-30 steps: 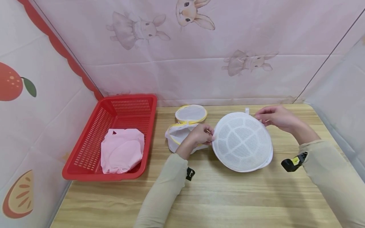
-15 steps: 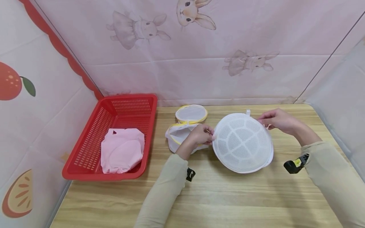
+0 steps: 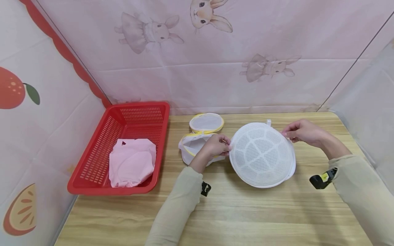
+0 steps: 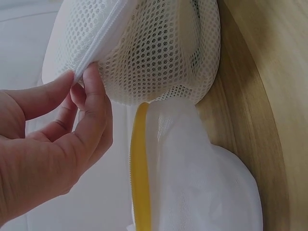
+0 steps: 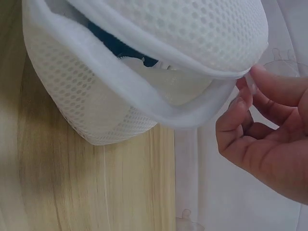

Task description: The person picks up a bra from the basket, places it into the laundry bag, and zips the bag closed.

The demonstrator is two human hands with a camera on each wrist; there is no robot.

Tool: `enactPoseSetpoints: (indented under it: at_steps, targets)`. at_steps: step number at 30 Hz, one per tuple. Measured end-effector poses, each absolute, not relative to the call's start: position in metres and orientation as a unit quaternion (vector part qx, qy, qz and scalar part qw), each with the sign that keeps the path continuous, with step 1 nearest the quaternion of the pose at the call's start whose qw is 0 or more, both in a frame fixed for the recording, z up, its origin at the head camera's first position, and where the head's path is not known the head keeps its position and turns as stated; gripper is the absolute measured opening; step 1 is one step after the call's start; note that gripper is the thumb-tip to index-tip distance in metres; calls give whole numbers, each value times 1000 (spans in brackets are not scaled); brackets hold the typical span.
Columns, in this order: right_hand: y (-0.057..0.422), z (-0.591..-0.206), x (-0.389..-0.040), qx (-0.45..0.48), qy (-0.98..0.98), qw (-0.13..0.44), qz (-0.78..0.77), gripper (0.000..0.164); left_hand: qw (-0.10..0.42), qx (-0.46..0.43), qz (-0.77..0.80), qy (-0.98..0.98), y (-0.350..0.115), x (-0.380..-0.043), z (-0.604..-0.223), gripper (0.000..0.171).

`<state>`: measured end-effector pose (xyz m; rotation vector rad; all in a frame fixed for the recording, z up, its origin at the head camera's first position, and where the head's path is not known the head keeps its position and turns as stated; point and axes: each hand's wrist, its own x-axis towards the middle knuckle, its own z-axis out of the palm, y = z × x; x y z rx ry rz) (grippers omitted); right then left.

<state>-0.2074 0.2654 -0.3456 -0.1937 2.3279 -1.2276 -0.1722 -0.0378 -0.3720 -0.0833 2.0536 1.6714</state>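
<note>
A round white mesh laundry bag (image 3: 261, 155) stands tilted on the table, its ribbed lid facing up. My left hand (image 3: 216, 145) pinches its zip edge between thumb and forefinger at the left. On the far right rim, my right hand (image 3: 303, 131) pinches a small pale zipper pull (image 5: 251, 83). The right wrist view shows the bag gaping along its zip on the near side, with a dark teal item (image 5: 108, 41) and something whitish inside. A white hanging loop (image 3: 268, 122) sticks up from the back rim.
Behind my left hand, a smaller white mesh bag with a yellow zip (image 3: 194, 145) lies with its lid (image 3: 207, 122) flipped back. At the left, a red plastic basket (image 3: 163, 143) holds folded pink cloth (image 3: 132, 164). A printed curtain (image 3: 215, 85) closes off the table's back.
My right hand has slid a little right and toward me along the bag's rim, the bag shifting very slightly with it. The left hand has stayed in place on the edge.
</note>
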Motion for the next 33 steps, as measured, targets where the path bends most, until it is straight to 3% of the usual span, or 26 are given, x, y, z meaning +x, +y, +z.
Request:
enactPoseSetpoints:
  at_steps: [9,22,33]
  targets:
    - [265,-343,-210,-67,836,246,-486,12,249,-7,603,757,-36,-175,-367,15]
    - [255,-327,-206,-91,838,216,-493,14,142,41,515,844,-18,-188,-349,21]
    - [249,-320,-202,-99,837,206,-497,19,152,36,509,846,-16,-187,-347,17]
